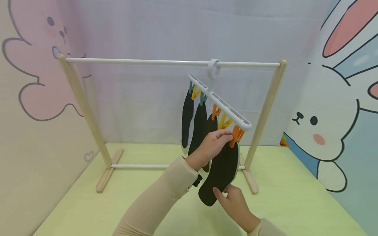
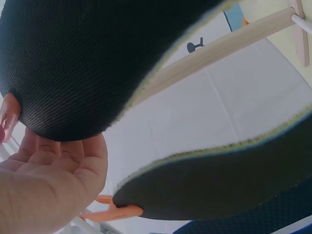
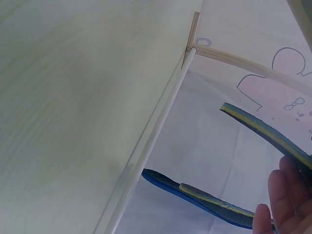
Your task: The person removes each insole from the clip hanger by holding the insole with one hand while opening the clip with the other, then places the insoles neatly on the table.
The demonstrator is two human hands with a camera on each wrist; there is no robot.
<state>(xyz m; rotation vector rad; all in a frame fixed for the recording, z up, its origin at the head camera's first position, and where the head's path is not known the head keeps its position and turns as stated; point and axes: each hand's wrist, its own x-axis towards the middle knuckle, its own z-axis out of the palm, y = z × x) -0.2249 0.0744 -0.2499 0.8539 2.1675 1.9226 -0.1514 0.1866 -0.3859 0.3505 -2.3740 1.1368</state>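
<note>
A black insole hangs at the near end of a white clip hanger, its top at an orange clip. Beside that clip, the left hand holds the insole's upper end. In the left wrist view, the left hand's fingers bend against the end of the black insole, near an orange clip. Lower down, the right hand pinches the insole's edge, thumb in front. The right wrist view has the right hand at the insole's edge.
Other dark insoles hang from green and orange clips farther back, with yellow clips among them. The hanger hooks over the white top bar of a wooden-legged rack, standing on a pale green surface.
</note>
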